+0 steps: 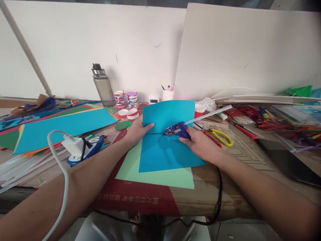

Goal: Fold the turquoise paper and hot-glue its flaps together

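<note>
My left hand [136, 133] grips the left edge of a blue paper sheet [170, 154], its thumb on the near face and its other fingers hidden behind. The sheet is creased across the middle; the upper half stands up and the lower half lies over a light green sheet [127, 167]. In my right hand [202, 144] is a dark blue hot glue gun [182, 130], with a long translucent glue stick [210, 113] sticking out of its back. The nozzle points left, close to the crease; whether it touches the paper I cannot tell.
A pile of coloured paper [65, 125] and a power strip with a white plug [74, 147] lie left. Behind stand a bottle [103, 87], decorated cups [120, 99] and a pen holder [168, 94]. Yellow-handled scissors [223, 138] lie right, beyond the black cord [220, 194].
</note>
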The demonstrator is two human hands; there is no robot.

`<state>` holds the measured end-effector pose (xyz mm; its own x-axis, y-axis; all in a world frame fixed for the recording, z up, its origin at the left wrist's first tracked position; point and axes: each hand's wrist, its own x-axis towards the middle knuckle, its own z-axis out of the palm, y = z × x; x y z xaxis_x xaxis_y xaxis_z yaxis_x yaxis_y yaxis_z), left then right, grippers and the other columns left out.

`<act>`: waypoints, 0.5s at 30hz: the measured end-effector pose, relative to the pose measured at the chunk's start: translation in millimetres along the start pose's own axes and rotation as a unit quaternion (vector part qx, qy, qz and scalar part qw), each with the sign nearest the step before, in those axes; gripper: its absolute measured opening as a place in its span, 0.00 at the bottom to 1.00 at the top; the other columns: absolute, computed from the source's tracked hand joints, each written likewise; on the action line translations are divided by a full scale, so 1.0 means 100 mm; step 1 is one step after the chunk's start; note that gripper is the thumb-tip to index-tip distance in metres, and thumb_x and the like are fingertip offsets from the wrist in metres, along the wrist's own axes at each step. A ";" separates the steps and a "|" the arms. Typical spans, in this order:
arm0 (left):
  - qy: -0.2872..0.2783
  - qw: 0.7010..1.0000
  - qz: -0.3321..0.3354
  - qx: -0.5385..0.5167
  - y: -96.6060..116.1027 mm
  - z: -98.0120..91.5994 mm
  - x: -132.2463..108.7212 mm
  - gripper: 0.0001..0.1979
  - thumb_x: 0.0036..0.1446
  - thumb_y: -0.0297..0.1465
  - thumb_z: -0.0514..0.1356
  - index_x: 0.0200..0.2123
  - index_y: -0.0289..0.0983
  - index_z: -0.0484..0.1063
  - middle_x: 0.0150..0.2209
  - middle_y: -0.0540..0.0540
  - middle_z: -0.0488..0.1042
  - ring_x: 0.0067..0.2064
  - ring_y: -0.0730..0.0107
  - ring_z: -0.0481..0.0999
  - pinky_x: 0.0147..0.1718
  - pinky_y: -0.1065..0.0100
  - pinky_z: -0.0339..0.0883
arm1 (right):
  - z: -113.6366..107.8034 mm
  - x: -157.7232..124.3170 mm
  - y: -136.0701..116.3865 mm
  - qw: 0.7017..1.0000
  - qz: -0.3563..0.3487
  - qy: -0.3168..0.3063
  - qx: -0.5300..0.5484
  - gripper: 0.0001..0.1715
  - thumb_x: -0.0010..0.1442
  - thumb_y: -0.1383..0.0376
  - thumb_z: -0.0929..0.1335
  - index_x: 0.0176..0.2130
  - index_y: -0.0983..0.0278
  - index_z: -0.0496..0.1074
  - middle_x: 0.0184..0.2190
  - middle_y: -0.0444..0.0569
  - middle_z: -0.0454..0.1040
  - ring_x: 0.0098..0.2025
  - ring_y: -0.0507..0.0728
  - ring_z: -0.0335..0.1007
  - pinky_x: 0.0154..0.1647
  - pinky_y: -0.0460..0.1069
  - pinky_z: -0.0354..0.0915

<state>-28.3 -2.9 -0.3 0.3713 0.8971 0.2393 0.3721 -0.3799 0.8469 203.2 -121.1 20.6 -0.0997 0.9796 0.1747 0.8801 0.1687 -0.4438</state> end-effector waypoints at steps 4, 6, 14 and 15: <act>0.005 1.000 -0.003 0.025 -0.01 0.00 0.03 0.27 0.51 0.50 0.61 0.47 0.37 0.75 0.44 0.43 0.79 0.43 0.52 0.77 0.42 0.58 0.70 | 0.02 0.00 0.00 1.000 0.000 0.006 -0.003 0.20 0.64 0.62 0.62 0.54 0.66 0.64 0.48 0.55 0.75 0.49 0.62 0.70 0.47 0.51 0.61; 0.004 1.000 -0.003 0.026 -0.02 0.01 0.03 0.27 0.51 0.51 0.60 0.46 0.37 0.75 0.43 0.44 0.79 0.42 0.53 0.77 0.41 0.59 0.70 | 0.03 0.00 0.00 1.000 0.002 0.014 -0.013 0.20 0.65 0.61 0.62 0.54 0.67 0.65 0.48 0.57 0.74 0.50 0.62 0.69 0.48 0.51 0.61; 0.009 0.997 0.020 0.072 0.00 0.01 0.03 0.23 0.53 0.50 0.58 0.41 0.37 0.76 0.43 0.44 0.79 0.44 0.53 0.77 0.44 0.59 0.69 | 0.08 0.02 0.01 0.998 0.009 0.015 -0.055 0.20 0.67 0.60 0.59 0.53 0.68 0.64 0.49 0.59 0.74 0.49 0.64 0.70 0.47 0.52 0.62; 0.000 0.997 0.018 0.070 0.00 0.00 0.03 0.24 0.53 0.50 0.59 0.42 0.37 0.76 0.44 0.44 0.79 0.45 0.53 0.76 0.44 0.58 0.69 | 0.08 0.02 0.01 0.998 0.015 0.014 -0.066 0.20 0.67 0.59 0.59 0.53 0.68 0.64 0.48 0.59 0.74 0.49 0.64 0.70 0.47 0.52 0.62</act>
<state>-27.5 -0.1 0.4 0.3860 0.8827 0.2679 0.4739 -0.4389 0.7634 199.9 -118.2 13.7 -0.0607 0.9802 0.1884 0.9361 0.1214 -0.3302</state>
